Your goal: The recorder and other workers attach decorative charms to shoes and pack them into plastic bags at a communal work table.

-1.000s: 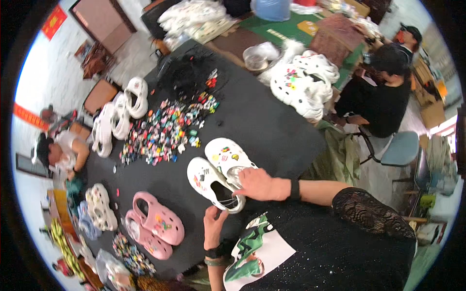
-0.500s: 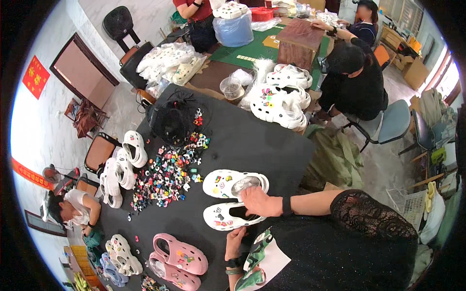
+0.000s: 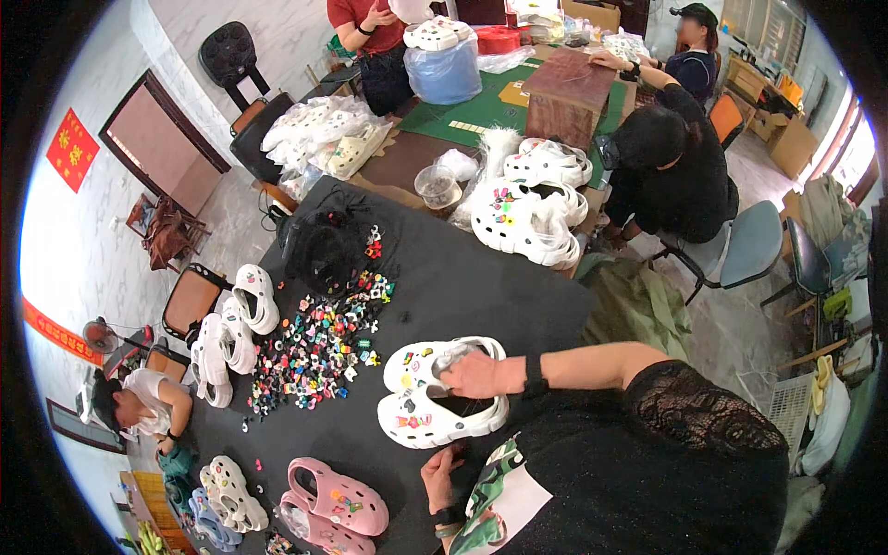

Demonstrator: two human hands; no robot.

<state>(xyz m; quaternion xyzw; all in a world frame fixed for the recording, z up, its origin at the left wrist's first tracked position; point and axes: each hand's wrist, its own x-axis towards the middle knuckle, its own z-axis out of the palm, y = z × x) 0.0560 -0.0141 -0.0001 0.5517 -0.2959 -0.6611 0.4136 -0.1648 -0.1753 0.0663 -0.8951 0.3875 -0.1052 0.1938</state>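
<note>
Gripping from above, the right hand [image 3: 472,375] closes its fingers over the rim of a white foam clog [image 3: 435,359] decorated with small coloured charms, lying on the black table [image 3: 481,287]. Its twin clog [image 3: 435,421] lies just below the grip, touching it. Nearer the body, the left hand [image 3: 442,476] rests loosely curled, empty. Left of the grip spreads a scatter of small colourful charms [image 3: 319,342].
</note>
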